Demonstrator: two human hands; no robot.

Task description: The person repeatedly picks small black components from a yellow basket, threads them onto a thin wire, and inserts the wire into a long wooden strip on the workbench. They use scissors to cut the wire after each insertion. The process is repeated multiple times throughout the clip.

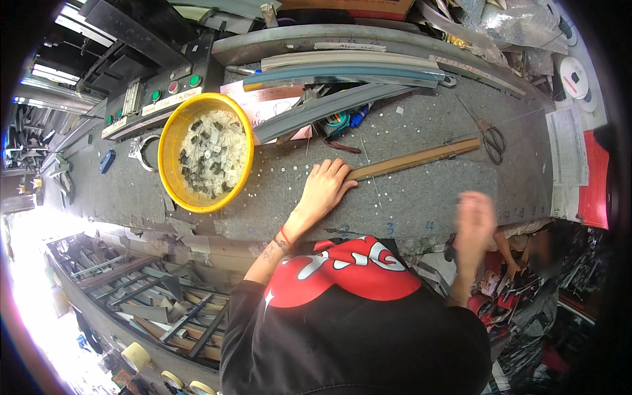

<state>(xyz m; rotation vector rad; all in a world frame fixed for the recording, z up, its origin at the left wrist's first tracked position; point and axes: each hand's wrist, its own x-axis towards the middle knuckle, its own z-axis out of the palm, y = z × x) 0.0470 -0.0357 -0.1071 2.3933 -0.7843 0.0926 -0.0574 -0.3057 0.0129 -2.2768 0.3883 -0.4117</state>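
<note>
A long brown profile strip lies slantwise on the grey bench. My left hand rests at its left end, with fingers and thumb closed around that end. A small dark piece sits on the strip near its right part. My right hand is raised over the bench's front edge, apart from the strip; motion smears its fingers. Scissors with dark handles lie just beyond the strip's right end. A thin rod passes by the strip close to my left hand.
A yellow basket of small clear and dark pieces stands at left, near a push-button panel. Behind lie grey and blue profile strips, a tape measure and a blue marker. Another person's arm shows at lower right.
</note>
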